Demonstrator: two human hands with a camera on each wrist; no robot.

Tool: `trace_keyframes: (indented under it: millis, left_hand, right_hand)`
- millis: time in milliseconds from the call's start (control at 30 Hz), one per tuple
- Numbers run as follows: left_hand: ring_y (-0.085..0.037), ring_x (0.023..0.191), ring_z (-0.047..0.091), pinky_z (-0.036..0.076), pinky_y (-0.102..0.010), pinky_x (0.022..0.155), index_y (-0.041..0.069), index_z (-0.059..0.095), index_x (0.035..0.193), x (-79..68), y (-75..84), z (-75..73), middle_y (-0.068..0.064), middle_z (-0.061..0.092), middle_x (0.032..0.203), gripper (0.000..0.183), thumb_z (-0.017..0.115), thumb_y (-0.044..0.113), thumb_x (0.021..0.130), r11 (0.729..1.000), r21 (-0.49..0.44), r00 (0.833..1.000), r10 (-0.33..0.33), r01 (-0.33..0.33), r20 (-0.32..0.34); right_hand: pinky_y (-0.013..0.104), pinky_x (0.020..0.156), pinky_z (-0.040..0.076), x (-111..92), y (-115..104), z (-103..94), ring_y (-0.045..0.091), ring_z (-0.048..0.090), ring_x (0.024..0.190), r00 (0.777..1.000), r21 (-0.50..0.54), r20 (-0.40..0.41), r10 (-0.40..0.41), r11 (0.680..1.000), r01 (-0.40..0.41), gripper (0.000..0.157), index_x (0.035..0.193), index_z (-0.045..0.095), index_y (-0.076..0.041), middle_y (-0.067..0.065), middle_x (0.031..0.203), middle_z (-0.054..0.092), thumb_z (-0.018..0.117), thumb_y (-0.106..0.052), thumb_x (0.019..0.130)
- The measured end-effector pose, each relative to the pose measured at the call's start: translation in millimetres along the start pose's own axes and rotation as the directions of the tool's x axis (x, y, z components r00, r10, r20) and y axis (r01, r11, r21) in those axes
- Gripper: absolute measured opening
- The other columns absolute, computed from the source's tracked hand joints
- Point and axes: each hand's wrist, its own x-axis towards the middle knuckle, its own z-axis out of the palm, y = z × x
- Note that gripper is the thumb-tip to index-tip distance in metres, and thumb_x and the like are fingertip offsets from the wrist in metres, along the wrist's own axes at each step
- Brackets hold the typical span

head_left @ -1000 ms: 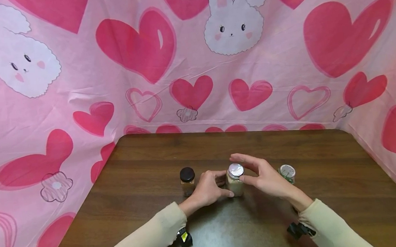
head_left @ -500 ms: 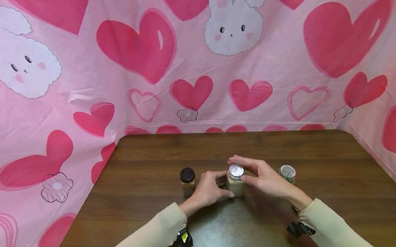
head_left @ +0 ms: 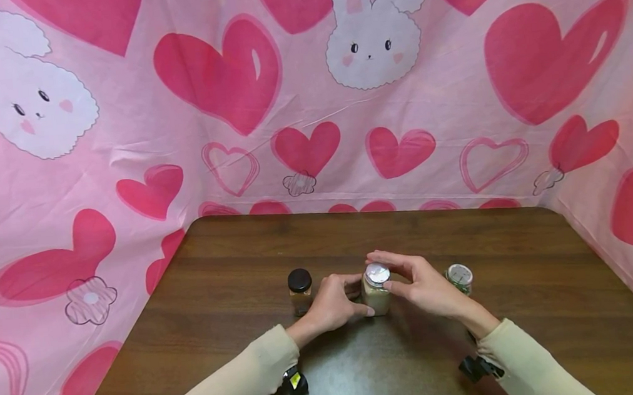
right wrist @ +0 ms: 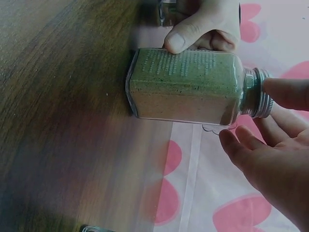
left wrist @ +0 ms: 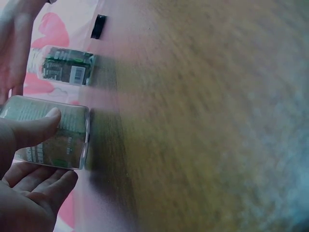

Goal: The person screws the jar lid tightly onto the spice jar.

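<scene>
While fingers [left wrist: 38,131] hold the jar [head_left: 376,299], 2 bottles [head_left: 299,280] [head_left: 459,275] flank it.

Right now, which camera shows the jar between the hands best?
The right wrist view: the jar appears side-on, base to lid, though the right hand partly covers the lid. The head view shows it from above, partly behind the left hand. The left wrist view shows its body, partly covered, lid out of sight.

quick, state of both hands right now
Left hand: closed, holding the glass jar by its body.
Right hand: closed round the jar's silver lid.
</scene>
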Motion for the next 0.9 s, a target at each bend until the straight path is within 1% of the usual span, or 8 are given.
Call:
trace_keyframes:
  millis: [300,467,567,700,900]
  left_hand:
    - [-0.018,0.111,0.071,0.057,-0.028,0.091,-0.004,0.067,0.136,0.8,-0.7,0.6,-0.016,0.07,0.13,0.069,0.096,0.003,0.074,1.0,0.0,1.0,0.001,-0.001,-0.008]
    - [-0.018,0.111,0.071,0.057,-0.028,0.091,-0.003,0.068,0.135,0.6,-0.3,1.2,-0.015,0.071,0.129,0.068,0.097,0.003,0.074,1.0,0.004,1.0,-0.001,0.001,-0.013]
    - [-0.018,0.11,0.072,0.057,-0.028,0.091,-0.003,0.068,0.135,0.4,-0.1,1.2,-0.015,0.071,0.128,0.068,0.097,0.003,0.074,1.0,0.007,1.0,-0.002,0.002,-0.016]
    - [-0.017,0.11,0.072,0.057,-0.028,0.091,-0.003,0.068,0.136,0.3,0.8,1.1,-0.014,0.071,0.128,0.068,0.097,0.004,0.074,1.0,0.007,1.0,-0.001,0.001,-0.015]
    - [-0.019,0.11,0.072,0.058,-0.029,0.091,-0.004,0.068,0.135,0.9,-0.5,2.3,-0.016,0.072,0.127,0.068,0.096,0.003,0.074,1.0,0.013,1.0,0.008,-0.008,-0.02]
  right_hand:
    - [0.064,0.113,0.036,-0.4,0.7,1.3,0.032,0.055,0.137,0.999,-0.018,-0.033,-0.01,1.0,0.009,0.051,0.149,0.056,-0.001,0.01,0.145,0.063,0.069,-0.001,0.1]
    - [0.06,0.112,0.04,-0.7,0.2,2.2,0.03,0.057,0.134,0.998,-0.047,-0.057,-0.008,0.999,0.006,0.049,0.147,0.059,-0.003,0.009,0.143,0.064,0.071,-0.003,0.099]
    - [0.061,0.111,0.041,-0.4,-0.1,3.2,0.03,0.059,0.132,0.997,-0.063,-0.078,-0.016,0.998,0.011,0.048,0.144,0.062,-0.002,0.009,0.142,0.065,0.073,-0.002,0.097]
    - [0.065,0.11,0.04,-0.1,-0.8,4.8,0.031,0.061,0.128,0.994,-0.079,-0.104,-0.018,0.997,0.01,0.048,0.142,0.064,-0.002,0.01,0.14,0.066,0.075,-0.001,0.095]
    - [0.063,0.109,0.043,-0.8,-2.1,6.3,0.034,0.062,0.128,0.991,-0.116,-0.133,-0.009,0.993,-0.007,0.05,0.14,0.065,-0.002,0.013,0.14,0.065,0.079,-0.002,0.093]
